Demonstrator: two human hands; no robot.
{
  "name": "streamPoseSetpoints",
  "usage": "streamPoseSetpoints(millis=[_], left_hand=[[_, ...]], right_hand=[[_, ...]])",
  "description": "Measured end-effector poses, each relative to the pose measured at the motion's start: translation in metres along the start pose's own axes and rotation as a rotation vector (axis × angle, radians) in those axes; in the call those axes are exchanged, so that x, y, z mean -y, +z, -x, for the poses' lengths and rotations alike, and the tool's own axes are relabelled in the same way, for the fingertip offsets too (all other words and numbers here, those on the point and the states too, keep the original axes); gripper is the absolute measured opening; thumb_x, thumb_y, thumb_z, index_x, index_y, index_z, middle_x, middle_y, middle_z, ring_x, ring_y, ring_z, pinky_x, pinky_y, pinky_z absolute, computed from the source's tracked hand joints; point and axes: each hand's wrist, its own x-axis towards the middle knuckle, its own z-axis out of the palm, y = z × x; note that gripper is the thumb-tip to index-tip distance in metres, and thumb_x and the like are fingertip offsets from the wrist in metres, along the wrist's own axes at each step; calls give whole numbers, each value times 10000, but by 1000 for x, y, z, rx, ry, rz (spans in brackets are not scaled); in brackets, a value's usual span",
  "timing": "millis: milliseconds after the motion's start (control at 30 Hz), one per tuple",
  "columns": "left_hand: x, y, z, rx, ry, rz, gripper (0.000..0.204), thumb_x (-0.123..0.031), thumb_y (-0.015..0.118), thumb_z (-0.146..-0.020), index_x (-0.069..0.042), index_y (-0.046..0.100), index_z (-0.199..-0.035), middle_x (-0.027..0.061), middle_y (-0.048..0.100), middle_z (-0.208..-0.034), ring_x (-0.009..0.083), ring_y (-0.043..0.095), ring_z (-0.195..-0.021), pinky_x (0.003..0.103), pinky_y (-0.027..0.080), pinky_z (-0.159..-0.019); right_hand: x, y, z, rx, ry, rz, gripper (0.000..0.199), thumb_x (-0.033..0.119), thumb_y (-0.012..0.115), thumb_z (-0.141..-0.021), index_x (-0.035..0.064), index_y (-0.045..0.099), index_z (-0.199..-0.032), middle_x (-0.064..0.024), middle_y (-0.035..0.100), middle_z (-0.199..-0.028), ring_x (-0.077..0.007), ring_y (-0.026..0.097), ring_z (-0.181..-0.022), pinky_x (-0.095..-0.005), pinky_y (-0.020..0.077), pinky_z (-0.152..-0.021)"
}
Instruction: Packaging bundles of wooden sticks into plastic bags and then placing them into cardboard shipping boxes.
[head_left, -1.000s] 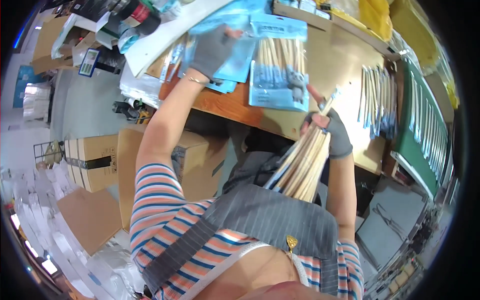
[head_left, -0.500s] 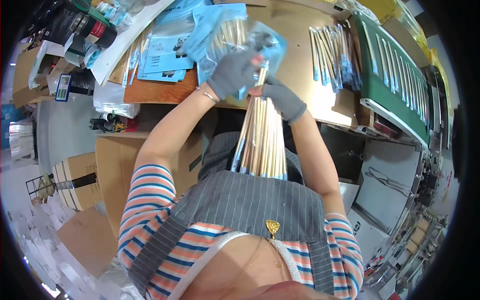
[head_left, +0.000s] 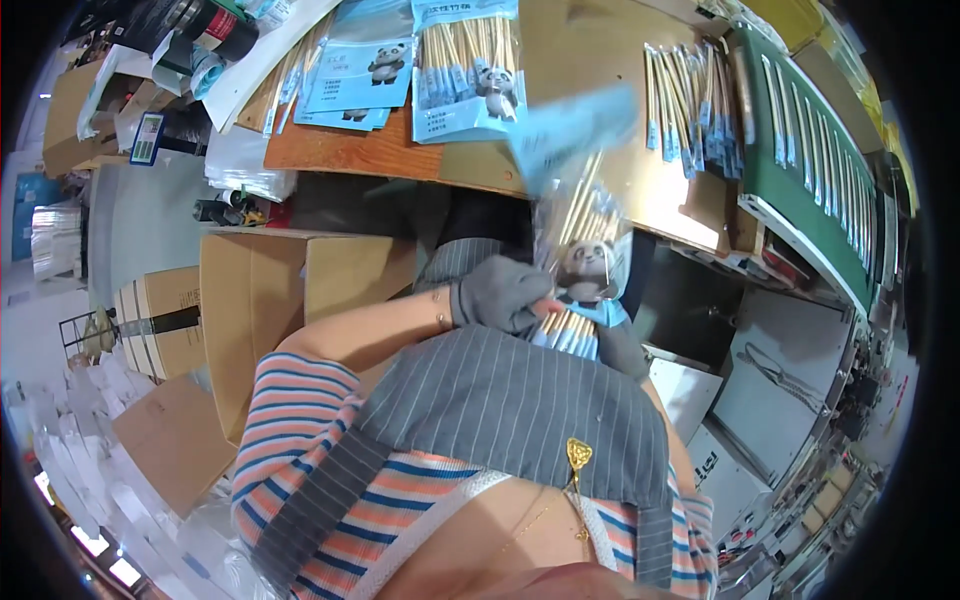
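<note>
In front of my apron is a clear and blue plastic bag (head_left: pixel 590 262) with a panda print, its blue end blurred and lifted toward the table. A bundle of chopsticks (head_left: pixel 568 334) with blue-wrapped ends sits partly inside it, those ends sticking out of the near opening. My left hand (head_left: pixel 500 294), in a grey fingerless glove, is closed on the bag's edge beside the opening. Lower right, my gloved right hand (head_left: pixel 626 350) is against the bundle from beneath, apparently holding it; the bag and chopsticks hide its fingers.
A filled chopstick bag (head_left: pixel 465 115) lies on the wooden table (head_left: pixel 345 155), beside a stack of blue bags (head_left: pixel 350 85). Loose wrapped chopsticks (head_left: pixel 690 110) lie to the right, near a green board (head_left: pixel 790 190) with chopsticks in a row. An open cardboard box (head_left: pixel 255 330) stands left of my lap.
Both hands have come down from the table edge toward my apron. The bundle, formerly bare below my hands, is now largely within the bag. A filled bag on the table is now uncovered.
</note>
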Motion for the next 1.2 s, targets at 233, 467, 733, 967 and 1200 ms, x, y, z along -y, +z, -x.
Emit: streamPoseSetpoints(millis=[233,467,733,967,1200], left_hand=[[9,-45,-120,223,-331,43,355,-313,679,-755,9,594,-880,135,602,-773,201,586,-687,345,465,-640],[57,-149,-229,105,-146,-547,292,-321,615,-726,-45,638,-817,218,633,-773,323,631,-730,404,486,-664],[33,-187,-276,171,-63,-667,353,-326,607,-700,16,643,-780,234,631,-762,352,621,-699,389,486,-657],[47,-208,-275,732,-99,-844,164,-173,624,-666,-40,692,-734,143,669,-702,185,641,-543,331,506,-537],[-8,-304,-261,-97,-204,-634,159,-129,600,-721,-4,682,-775,124,642,-647,198,635,-594,300,496,-579]], right_hand=[[49,-123,-143,-412,84,191,82,97,598,-824,41,582,-882,-77,542,-680,-91,472,-557,-249,413,-547],[93,-224,-237,-450,-122,55,88,129,579,-853,44,596,-858,-55,582,-682,-87,528,-582,-236,436,-570],[119,-233,-323,-195,14,557,204,228,575,-713,49,673,-719,-199,622,-698,-345,619,-674,-394,501,-655],[97,-237,-361,58,302,265,201,153,565,-788,7,664,-689,-101,600,-557,-178,601,-496,-319,487,-509],[130,-216,-421,-438,-193,-100,200,136,535,-830,22,690,-773,-53,601,-582,-112,555,-492,-264,447,-452]])
